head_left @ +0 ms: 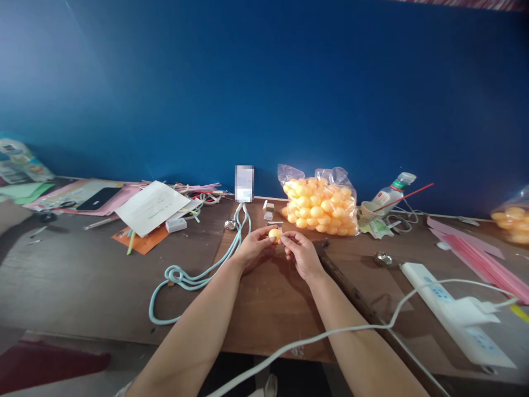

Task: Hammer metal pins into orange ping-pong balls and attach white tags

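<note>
My left hand [258, 242] grips a small orange-yellow ping-pong ball [274, 235] between thumb and fingers, above the brown table [256, 309]. From the other side my right hand [301, 251] meets it, thumb and index finger pinched at the ball's right edge. Whether a small item is in that pinch is hidden. Just behind the hands stands a clear plastic bag [320, 207] full of similar balls. A small box [268, 209] is beside the bag. Left of my hands lies a light blue cord [198, 281], running up to a pale upright card-like object [244, 183] against the wall.
On the right are a power strip [458, 314] with a white cable [330, 332], a bottle [392, 190], a pink bundle [483, 262] and a foil-like lump [382, 258]. Papers [152, 209] and scattered strips lie left. Another person's arm [14, 218] enters at the left edge.
</note>
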`<state>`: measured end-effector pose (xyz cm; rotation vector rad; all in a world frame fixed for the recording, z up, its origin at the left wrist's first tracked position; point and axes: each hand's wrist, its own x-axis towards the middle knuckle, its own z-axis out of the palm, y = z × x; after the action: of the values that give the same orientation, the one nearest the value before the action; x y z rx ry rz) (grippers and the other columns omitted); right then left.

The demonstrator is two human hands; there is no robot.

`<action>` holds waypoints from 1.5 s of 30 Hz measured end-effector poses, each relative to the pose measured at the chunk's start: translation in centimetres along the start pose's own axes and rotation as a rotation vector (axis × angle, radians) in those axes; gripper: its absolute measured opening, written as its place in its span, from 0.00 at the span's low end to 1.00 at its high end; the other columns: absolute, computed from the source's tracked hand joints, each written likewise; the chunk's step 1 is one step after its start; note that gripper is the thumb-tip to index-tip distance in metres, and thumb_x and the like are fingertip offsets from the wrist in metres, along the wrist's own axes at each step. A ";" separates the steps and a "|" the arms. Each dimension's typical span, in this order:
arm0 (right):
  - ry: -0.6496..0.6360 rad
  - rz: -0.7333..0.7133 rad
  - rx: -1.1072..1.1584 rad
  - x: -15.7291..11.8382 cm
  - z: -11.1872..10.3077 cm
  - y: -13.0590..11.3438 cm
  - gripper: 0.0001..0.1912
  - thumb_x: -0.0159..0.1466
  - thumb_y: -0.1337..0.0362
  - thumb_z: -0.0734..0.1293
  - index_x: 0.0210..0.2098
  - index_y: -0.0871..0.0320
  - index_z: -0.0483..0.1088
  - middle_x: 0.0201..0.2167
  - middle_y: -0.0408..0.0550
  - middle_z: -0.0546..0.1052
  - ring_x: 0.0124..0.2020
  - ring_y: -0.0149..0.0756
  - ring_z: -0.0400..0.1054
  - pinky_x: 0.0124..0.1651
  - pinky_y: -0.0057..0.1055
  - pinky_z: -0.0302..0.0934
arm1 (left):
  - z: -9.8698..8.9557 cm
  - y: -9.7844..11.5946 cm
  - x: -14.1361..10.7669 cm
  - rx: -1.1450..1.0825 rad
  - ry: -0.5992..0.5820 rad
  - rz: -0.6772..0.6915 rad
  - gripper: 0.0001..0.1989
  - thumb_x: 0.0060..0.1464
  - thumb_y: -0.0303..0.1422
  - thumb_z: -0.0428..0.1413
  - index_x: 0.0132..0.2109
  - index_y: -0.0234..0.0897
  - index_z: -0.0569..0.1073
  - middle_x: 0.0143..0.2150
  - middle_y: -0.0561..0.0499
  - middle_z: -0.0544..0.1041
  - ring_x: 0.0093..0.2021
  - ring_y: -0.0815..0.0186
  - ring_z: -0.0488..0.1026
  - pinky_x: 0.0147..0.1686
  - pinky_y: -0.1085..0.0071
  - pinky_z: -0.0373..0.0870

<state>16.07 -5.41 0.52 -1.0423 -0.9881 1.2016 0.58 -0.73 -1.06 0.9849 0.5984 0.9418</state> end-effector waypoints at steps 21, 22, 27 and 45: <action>-0.005 0.051 -0.009 0.2 -0.2 0.3 0.15 0.50 0.54 0.74 0.32 0.56 0.73 0.28 0.42 0.76 0.19 0.23 0.56 0.19 0.23 0.49 | 0.3 0.0 -0.4 0.080 -0.023 0.056 0.28 0.45 0.42 0.65 0.52 0.33 0.72 0.42 0.43 0.75 0.34 0.68 0.71 0.37 0.69 0.67; -0.005 0.054 -0.010 0.2 -0.2 0.3 0.15 0.50 0.54 0.74 0.32 0.56 0.73 0.28 0.42 0.76 0.19 0.23 0.56 0.19 0.23 0.49 | 0.4 0.1 -0.4 0.090 -0.020 0.058 0.28 0.44 0.42 0.65 0.51 0.33 0.73 0.42 0.43 0.76 0.34 0.68 0.71 0.37 0.69 0.67; -0.002 0.073 -0.009 0.2 -0.3 0.5 0.16 0.49 0.54 0.75 0.33 0.56 0.73 0.28 0.43 0.76 0.19 0.23 0.56 0.19 0.23 0.49 | 0.4 0.1 -0.2 0.120 -0.002 0.057 0.28 0.44 0.42 0.66 0.50 0.32 0.74 0.41 0.42 0.76 0.35 0.67 0.72 0.38 0.68 0.66; -0.001 0.103 0.031 0.3 -0.3 0.3 0.15 0.48 0.56 0.75 0.31 0.56 0.73 0.27 0.41 0.75 0.19 0.23 0.54 0.19 0.23 0.47 | 0.6 0.2 -0.3 0.071 -0.023 0.049 0.32 0.41 0.43 0.67 0.52 0.29 0.74 0.34 0.44 0.76 0.30 0.69 0.70 0.33 0.72 0.65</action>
<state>16.29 -5.15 0.22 -1.0793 -0.9229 1.2977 0.84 -1.21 -0.62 1.0765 0.5935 0.9564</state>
